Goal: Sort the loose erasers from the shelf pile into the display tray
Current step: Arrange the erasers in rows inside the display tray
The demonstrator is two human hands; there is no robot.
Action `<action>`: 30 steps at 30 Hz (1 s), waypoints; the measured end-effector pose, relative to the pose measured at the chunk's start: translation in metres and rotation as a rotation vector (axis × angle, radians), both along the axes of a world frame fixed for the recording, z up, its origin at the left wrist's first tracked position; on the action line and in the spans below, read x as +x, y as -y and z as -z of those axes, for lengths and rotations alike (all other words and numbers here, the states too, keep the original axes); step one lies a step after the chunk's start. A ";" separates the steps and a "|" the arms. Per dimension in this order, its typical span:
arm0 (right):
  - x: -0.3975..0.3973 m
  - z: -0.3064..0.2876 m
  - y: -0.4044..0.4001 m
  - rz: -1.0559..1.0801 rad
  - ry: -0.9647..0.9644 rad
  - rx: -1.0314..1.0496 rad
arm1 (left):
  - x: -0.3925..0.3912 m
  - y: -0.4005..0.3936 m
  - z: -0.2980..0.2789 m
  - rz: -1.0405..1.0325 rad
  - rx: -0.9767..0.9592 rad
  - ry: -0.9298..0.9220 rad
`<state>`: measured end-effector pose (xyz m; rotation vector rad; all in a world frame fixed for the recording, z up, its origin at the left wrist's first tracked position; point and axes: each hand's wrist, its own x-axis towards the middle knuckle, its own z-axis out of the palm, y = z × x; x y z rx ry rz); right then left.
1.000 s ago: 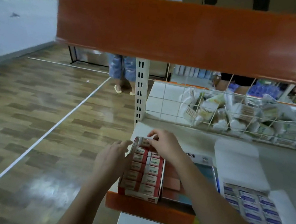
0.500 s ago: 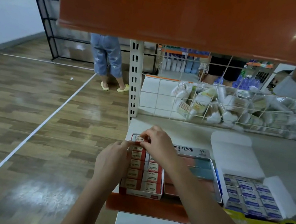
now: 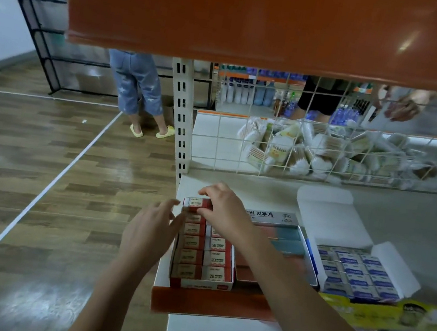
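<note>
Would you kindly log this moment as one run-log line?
right hand: pinches red-and-white boxed eraser at far end of red cardboard display tray | left hand: open, touching tray's left side

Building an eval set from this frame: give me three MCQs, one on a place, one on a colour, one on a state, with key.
1. Where does the red eraser tray sit?
A. left front end of the shelf
B. behind the wire grid
C. on the floor

2. What colour are the labels on the erasers in the open white box at the right?
A. green
B. blue
C. red

3. What is the right hand doing?
A. hanging idle
B. pinching an eraser at the tray's far end
C. resting flat on the white box

Key: A, the tray stands at the shelf's left front corner; B, its rows show blue print; B, fingers curl round the eraser while the left hand rests against the tray's left side.
</note>
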<state>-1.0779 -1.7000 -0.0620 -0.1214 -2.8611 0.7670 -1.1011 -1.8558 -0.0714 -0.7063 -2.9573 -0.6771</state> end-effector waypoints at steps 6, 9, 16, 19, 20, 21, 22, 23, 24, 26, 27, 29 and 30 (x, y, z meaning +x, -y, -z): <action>0.025 -0.019 -0.037 0.055 0.009 0.121 | -0.008 -0.041 -0.042 0.164 -0.028 -0.138; 0.045 -0.032 -0.073 0.125 0.048 0.242 | -0.002 -0.086 -0.060 0.315 -0.135 -0.196; 0.134 -0.052 -0.186 0.404 0.156 0.340 | 0.056 -0.216 -0.086 0.596 -0.352 -0.283; 0.190 -0.060 -0.235 0.572 0.160 0.309 | 0.095 -0.279 -0.090 0.713 -0.327 -0.303; 0.211 -0.062 -0.252 0.624 0.147 0.300 | 0.110 -0.301 -0.091 0.749 -0.310 -0.317; 0.232 -0.065 -0.268 0.672 0.132 0.293 | 0.126 -0.322 -0.093 0.785 -0.294 -0.329; 0.254 -0.066 -0.284 0.718 0.129 0.282 | 0.143 -0.344 -0.093 0.822 -0.284 -0.335; 0.275 -0.068 -0.300 0.762 0.129 0.273 | 0.161 -0.365 -0.093 0.855 -0.278 -0.337; 0.296 -0.068 -0.316 0.802 0.143 0.262 | 0.179 -0.386 -0.093 0.885 -0.277 -0.334; 0.337 -0.069 -0.348 0.854 0.170 0.249 | 0.213 -0.428 -0.091 0.932 -0.268 -0.311; 0.356 -0.069 -0.363 0.872 0.181 0.246 | 0.230 -0.447 -0.090 0.953 -0.263 -0.293; 0.393 -0.066 -0.390 0.909 0.205 0.236 | 0.262 -0.483 -0.084 0.995 -0.265 -0.262; 0.410 -0.064 -0.403 0.925 0.224 0.228 | 0.278 -0.499 -0.081 1.014 -0.266 -0.252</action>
